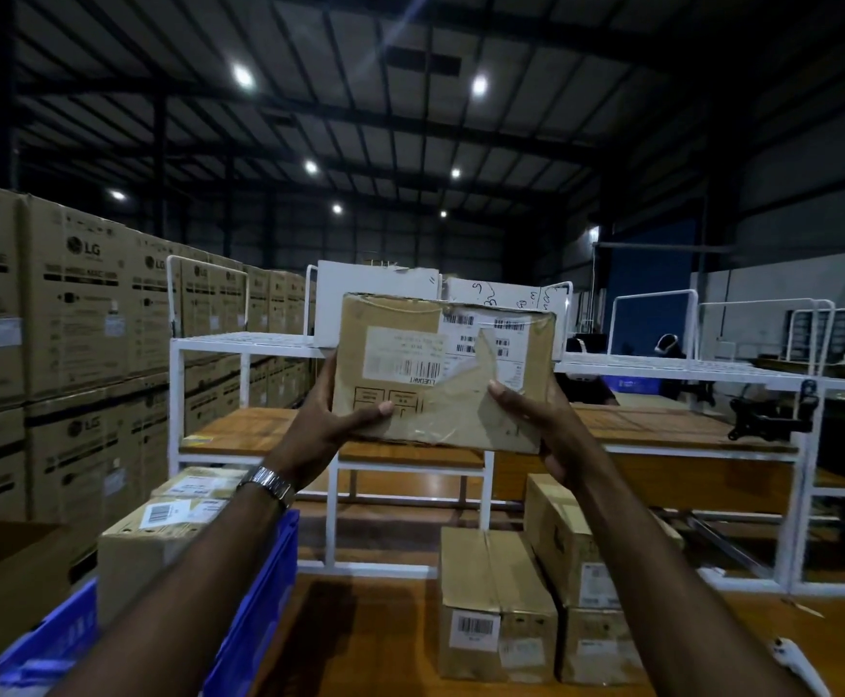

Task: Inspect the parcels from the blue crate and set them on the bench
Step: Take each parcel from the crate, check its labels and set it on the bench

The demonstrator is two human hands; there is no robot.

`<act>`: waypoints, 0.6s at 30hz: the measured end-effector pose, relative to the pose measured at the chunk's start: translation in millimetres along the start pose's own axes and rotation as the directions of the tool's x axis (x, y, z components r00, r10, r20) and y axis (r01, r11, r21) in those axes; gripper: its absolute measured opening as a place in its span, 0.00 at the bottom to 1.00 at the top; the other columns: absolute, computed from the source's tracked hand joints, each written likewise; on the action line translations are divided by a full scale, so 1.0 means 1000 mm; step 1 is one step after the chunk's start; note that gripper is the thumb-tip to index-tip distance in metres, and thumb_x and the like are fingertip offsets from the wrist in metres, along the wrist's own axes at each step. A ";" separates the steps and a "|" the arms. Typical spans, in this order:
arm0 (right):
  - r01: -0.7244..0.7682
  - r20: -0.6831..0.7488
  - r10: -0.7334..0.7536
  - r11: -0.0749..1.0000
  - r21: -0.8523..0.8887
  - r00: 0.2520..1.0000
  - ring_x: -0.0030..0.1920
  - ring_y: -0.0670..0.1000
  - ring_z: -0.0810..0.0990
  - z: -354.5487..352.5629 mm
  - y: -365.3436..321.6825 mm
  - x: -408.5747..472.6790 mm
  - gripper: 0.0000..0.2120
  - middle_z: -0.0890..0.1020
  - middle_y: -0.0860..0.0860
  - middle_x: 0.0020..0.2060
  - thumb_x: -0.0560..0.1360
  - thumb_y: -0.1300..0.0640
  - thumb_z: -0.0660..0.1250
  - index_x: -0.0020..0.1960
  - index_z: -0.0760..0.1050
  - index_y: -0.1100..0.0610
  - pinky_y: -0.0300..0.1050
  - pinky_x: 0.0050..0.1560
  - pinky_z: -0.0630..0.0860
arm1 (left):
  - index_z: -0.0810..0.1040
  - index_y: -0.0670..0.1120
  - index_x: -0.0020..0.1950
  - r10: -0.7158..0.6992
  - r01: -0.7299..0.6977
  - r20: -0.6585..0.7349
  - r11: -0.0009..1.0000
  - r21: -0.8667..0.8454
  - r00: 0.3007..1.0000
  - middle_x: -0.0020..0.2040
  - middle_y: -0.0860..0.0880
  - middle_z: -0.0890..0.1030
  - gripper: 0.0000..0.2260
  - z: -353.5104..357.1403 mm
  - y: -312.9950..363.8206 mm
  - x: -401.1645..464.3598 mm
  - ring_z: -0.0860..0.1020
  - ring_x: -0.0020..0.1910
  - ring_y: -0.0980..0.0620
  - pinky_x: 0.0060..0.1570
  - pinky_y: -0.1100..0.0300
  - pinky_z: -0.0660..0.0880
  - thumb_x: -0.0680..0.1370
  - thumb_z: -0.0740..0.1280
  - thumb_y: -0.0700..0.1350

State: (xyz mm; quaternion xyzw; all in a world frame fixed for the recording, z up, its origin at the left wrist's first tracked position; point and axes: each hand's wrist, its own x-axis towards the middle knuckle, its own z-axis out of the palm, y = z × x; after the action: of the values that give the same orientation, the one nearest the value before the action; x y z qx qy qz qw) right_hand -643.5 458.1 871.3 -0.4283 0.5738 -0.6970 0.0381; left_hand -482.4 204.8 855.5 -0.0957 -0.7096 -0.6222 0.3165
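I hold a brown cardboard parcel [443, 374] up in front of me, its labelled, barcoded face turned toward me and upside down. My left hand [327, 427] grips its lower left corner, thumb on the front. My right hand [536, 425] grips the lower right side, thumb on loose clear tape. The blue crate [254, 611] sits at lower left with more parcels [158, 540] inside. Two parcels [493, 606] [578, 560] lie on the wooden bench [375, 641] below my hands.
White metal-framed benches with wire shelves [682, 367] stand beyond. Tall stacks of LG cartons [73, 314] line the left. White boards [375, 294] lean behind the parcel. A person [667, 347] is far right. A white object [797, 661] lies at the bench's right edge.
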 end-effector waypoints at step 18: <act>-0.201 0.025 0.200 0.979 0.042 0.979 0.64 0.60 0.82 -0.018 0.013 -0.010 0.57 0.80 0.56 0.67 0.58 0.45 0.88 0.79 0.61 0.47 0.70 0.56 0.82 | 0.72 0.51 0.78 0.047 -0.079 -0.206 0.986 -0.150 0.977 0.70 0.40 0.79 0.29 -0.001 -0.001 -0.013 0.85 0.57 0.48 0.41 0.53 0.84 0.81 0.61 0.63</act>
State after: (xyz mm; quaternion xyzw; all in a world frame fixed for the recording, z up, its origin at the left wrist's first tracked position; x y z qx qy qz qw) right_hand -654.0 473.4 855.6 -0.3745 0.5982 -0.6976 0.1233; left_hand -472.5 207.0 847.8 -0.0791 -0.6192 -0.6723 0.3980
